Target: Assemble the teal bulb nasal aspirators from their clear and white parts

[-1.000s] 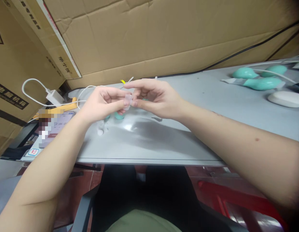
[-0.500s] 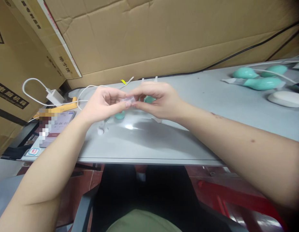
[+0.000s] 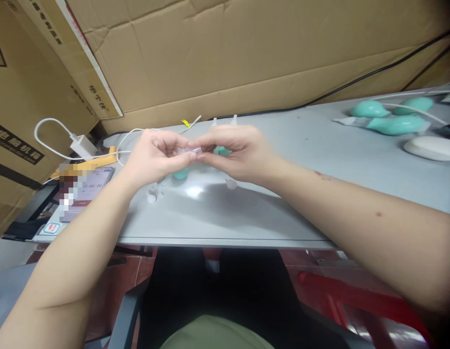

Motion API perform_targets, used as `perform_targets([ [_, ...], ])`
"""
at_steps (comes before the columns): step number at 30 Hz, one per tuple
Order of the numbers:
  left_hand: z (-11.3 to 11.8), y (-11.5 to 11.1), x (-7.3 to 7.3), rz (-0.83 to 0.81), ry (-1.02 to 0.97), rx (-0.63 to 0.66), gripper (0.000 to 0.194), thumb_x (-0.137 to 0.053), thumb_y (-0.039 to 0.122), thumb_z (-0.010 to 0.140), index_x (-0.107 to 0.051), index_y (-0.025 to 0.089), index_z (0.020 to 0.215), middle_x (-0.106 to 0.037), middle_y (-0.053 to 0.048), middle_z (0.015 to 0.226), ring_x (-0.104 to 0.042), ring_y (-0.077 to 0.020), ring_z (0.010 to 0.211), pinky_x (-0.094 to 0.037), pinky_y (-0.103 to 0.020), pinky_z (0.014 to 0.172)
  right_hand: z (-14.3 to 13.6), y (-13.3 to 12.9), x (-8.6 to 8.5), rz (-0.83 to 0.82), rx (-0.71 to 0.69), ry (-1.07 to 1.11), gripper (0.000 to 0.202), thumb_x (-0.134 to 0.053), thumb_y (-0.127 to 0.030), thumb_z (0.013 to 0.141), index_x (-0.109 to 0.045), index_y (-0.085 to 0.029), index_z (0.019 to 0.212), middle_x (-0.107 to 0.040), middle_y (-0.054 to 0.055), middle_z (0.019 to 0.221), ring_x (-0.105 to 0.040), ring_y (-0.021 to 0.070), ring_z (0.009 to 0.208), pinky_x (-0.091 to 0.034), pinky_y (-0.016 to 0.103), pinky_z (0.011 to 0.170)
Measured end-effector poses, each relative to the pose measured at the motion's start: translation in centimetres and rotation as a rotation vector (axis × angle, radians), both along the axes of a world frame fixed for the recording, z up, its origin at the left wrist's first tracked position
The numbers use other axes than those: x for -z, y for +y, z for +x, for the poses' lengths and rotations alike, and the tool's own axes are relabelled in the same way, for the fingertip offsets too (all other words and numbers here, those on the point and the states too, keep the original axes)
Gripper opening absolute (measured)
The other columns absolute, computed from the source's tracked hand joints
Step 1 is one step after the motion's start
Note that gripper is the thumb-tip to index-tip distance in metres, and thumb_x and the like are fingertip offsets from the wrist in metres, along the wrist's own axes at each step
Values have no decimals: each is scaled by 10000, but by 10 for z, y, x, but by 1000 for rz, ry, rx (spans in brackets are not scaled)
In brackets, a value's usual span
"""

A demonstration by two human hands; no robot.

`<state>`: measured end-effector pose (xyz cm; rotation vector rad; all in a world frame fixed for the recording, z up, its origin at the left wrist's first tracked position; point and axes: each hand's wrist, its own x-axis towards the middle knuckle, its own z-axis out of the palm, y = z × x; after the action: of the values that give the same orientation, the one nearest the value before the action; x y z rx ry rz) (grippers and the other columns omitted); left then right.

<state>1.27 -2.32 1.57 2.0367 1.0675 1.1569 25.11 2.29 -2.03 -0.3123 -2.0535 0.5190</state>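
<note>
Between my two hands, above the grey table, is a small clear plastic piece (image 3: 192,150); its exact kind is too small to tell. My left hand (image 3: 161,152) pinches it between thumb and fingers from the left. My right hand (image 3: 234,148) is closed too, its thumb and fingertips pressed on the piece's right end. Behind the hands, a teal rounded item (image 3: 180,174) and another teal item (image 3: 222,150) show in part. Small white caps or plugs (image 3: 152,196) lie below my left hand, and a white round piece (image 3: 231,184) lies below my right.
Several teal bulb-shaped items (image 3: 397,125) in clear wrapping lie at the right, beside a white mouse-like object (image 3: 430,148). A phone (image 3: 88,191) and a white charger (image 3: 83,147) with cable are at the left. Cardboard (image 3: 225,58) stands along the table's (image 3: 210,223) back.
Both hands stay in nearly the same place on the clear piece, which has turned slightly. My right hand has shifted a little, showing more of the white round piece below it.
</note>
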Motion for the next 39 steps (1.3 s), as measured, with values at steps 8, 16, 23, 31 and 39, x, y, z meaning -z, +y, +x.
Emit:
perform_targets([
  [8, -3, -1, 0, 22, -8, -3, 281, -999, 472, 868, -931, 200, 895, -714, -18, 651, -559, -114, 557, -415, -263, 490, -3, -3, 0, -49, -70, 64, 135, -852, -427, 1073, -905, -323, 1141, -874, -13, 992, -758, 174, 853, -652, 354, 842],
  [16, -8, 1, 0, 76, 90, -3, 265, -1033, 495, 871, -958, 251, 940, -708, -4, 640, -508, -121, 544, -354, -323, 507, -1, 1, 1, -92, -75, 21, 206, -857, -529, 1063, -890, -332, 1112, -889, 10, 1048, -790, 212, 899, -682, 406, 886],
  [23, -6, 1, 1, 226, 123, -33, 198, -945, 473, 946, -972, 284, 999, -878, -42, 896, -723, -203, 818, -552, -355, 761, 0, 1, -1, -51, -26, 24, 183, -836, -510, 1084, -899, -343, 1119, -885, 3, 1013, -789, 221, 894, -682, 429, 917],
  [31, -34, 8, -11, 242, 647, -147, 509, -983, 634, 808, -949, 288, 1179, -917, -95, 1194, -685, -427, 1268, -339, -709, 1318, 5, 9, -5, -231, 93, 199, 394, -961, -641, 966, -837, -271, 1015, -788, 46, 885, -716, 215, 786, -639, 398, 695],
  [39, -38, 13, -10, 115, 748, -62, 226, -848, 483, 935, -929, 288, 1015, -916, -74, 1251, -727, -405, 1334, -336, -711, 1337, 3, 8, -6, -230, 114, 185, 349, -991, -559, 920, -820, -259, 966, -794, 49, 926, -708, 196, 798, -661, 375, 736],
])
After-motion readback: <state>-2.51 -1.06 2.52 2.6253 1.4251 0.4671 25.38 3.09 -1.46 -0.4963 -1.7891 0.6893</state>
